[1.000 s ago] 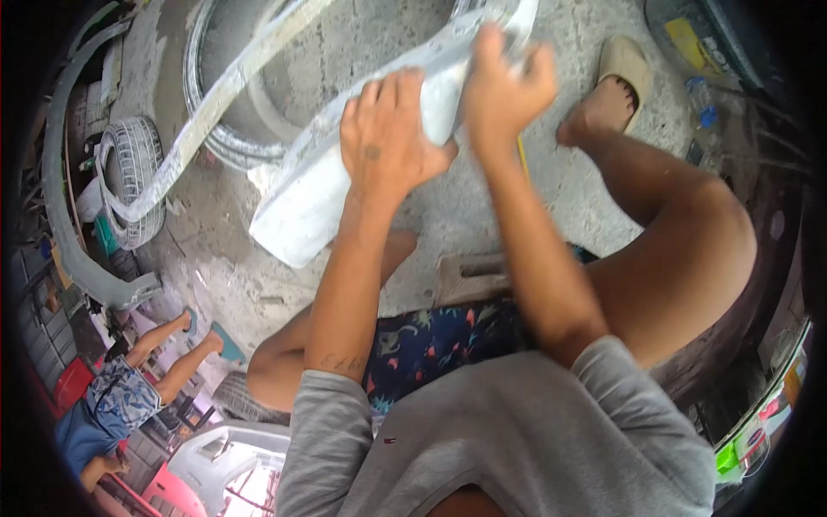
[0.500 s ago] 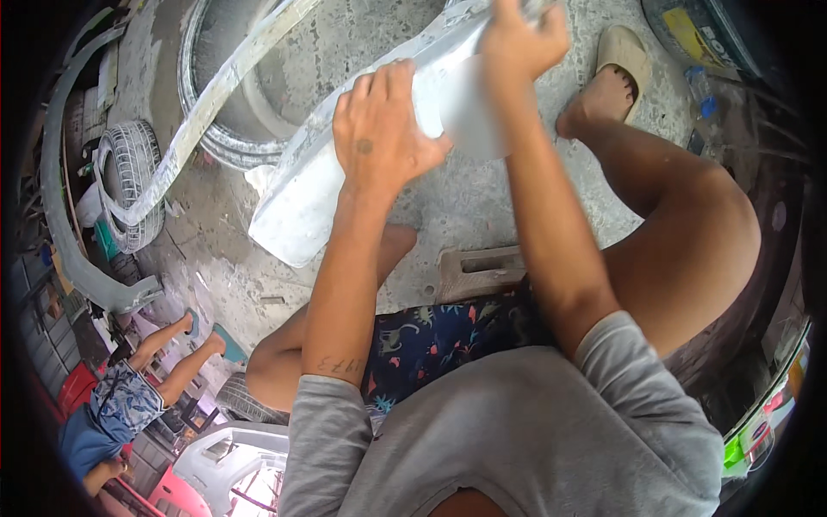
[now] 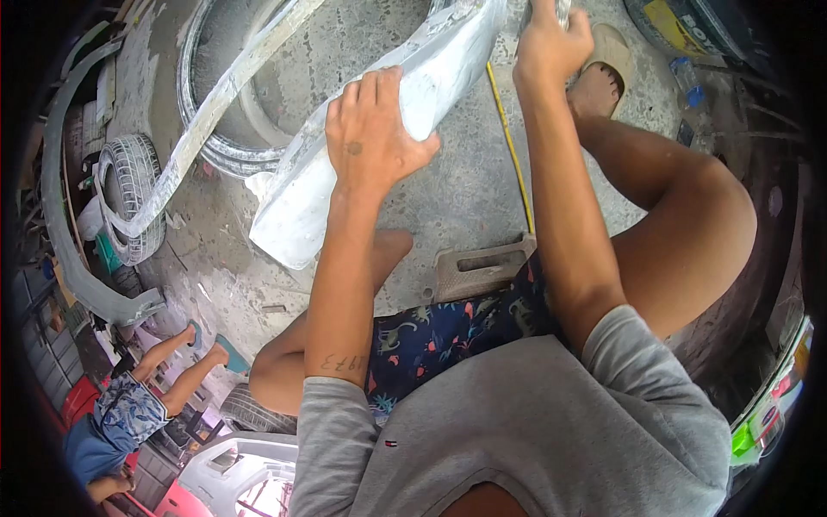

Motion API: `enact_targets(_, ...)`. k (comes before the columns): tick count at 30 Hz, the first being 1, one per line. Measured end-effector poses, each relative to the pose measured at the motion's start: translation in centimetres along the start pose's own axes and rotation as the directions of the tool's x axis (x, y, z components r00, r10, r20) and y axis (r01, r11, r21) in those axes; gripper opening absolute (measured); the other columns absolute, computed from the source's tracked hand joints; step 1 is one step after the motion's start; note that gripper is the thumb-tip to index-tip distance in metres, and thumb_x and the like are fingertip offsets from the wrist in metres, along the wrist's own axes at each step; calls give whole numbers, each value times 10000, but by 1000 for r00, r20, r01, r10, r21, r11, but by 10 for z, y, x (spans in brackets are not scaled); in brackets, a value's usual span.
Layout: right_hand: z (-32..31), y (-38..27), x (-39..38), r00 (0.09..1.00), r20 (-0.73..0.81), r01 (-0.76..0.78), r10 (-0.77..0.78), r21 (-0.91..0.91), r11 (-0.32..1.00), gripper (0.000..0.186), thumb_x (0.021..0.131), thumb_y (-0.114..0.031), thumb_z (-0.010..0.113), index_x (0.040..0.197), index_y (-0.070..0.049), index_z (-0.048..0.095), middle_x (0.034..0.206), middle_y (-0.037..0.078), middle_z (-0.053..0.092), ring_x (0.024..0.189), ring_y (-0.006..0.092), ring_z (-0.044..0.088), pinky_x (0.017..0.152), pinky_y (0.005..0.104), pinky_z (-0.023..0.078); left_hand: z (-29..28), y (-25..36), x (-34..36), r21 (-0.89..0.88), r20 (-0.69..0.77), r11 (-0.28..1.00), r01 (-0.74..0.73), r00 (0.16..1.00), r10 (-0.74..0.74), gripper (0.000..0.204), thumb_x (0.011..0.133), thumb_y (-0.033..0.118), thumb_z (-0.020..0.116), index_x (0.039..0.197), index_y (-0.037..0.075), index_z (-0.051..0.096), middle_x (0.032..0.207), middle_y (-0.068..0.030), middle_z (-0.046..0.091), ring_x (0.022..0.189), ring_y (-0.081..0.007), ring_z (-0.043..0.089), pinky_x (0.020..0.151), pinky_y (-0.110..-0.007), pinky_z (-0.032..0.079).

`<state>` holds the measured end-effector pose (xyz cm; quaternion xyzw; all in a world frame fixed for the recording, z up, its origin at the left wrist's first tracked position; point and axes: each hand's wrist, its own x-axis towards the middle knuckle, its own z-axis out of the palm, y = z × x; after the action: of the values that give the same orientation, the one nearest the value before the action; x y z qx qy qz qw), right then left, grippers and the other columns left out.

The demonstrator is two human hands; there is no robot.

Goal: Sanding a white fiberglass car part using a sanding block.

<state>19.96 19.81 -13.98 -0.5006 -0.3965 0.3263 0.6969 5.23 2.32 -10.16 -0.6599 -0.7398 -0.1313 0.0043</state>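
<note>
A long, dusty white-grey curved body panel (image 3: 301, 194) lies tilted across the concrete floor in front of me. My left hand (image 3: 372, 129) rests palm-down on its middle, fingers spread over the surface. Farther up, my right hand (image 3: 550, 43) is closed around something small at the panel's upper end; what it holds is cut off by the frame's top edge. I am crouched low, with my right knee (image 3: 689, 198) raised beside the right arm.
A small brick-like block (image 3: 482, 267) sits under me. A yellow cord (image 3: 510, 146) runs over the floor. At left lie a long pale strip (image 3: 215, 112), a ring-shaped part (image 3: 215, 151), a tyre (image 3: 129, 198) and a grey bumper (image 3: 77, 276). Another person (image 3: 129, 405) sits at lower left.
My right hand has slid up along the panel toward the top edge of the picture. The left hand stays pressed on the panel's middle. The view has tilted slightly.
</note>
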Motion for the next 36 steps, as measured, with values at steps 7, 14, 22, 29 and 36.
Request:
enact_targets(7,-30,-7,-46,983,1,-182,182,-94,979,314,961,-198,754,777,-29,563,732,-12,577,698,81,478,616,290,428,-17,5,-10,170,-14,983,-68,997,72,1066,600,282,916,1518,67,418,1355,-153,581,1236,-330,561,1055,-506,413)
enact_targets(14,-59,-15,-16,943,-47,-329,330,26,944,289,966,-238,764,866,-29,592,713,-29,563,640,65,470,537,272,374,-62,-19,19,71,324,994,80,941,-99,1130,602,247,916,1557,30,352,1284,-200,615,1186,-385,613,1037,-486,469)
enact_targets(22,-65,-29,-7,929,9,-371,371,63,927,243,963,-245,769,934,-62,613,639,-60,519,451,41,392,395,251,265,-101,-76,61,-76,479,996,51,878,-8,1233,598,208,901,1627,28,245,1560,-295,429,1455,-396,436,1226,-391,320)
enact_targets(29,-66,-14,-7,872,-25,-487,488,38,872,570,934,-318,799,1242,115,593,801,20,612,720,58,507,627,249,413,-57,-55,58,89,244,994,-66,969,42,1231,774,669,760,1593,-82,231,1587,-364,326,1494,-453,341,1241,-522,244)
enact_targets(36,-71,-24,2,891,-72,-437,449,133,889,380,945,-285,790,1079,28,620,756,-2,596,601,58,482,503,252,370,33,47,78,483,98,871,-83,994,40,1142,897,823,469,1579,-74,281,1644,-310,263,1538,-420,275,1245,-589,199)
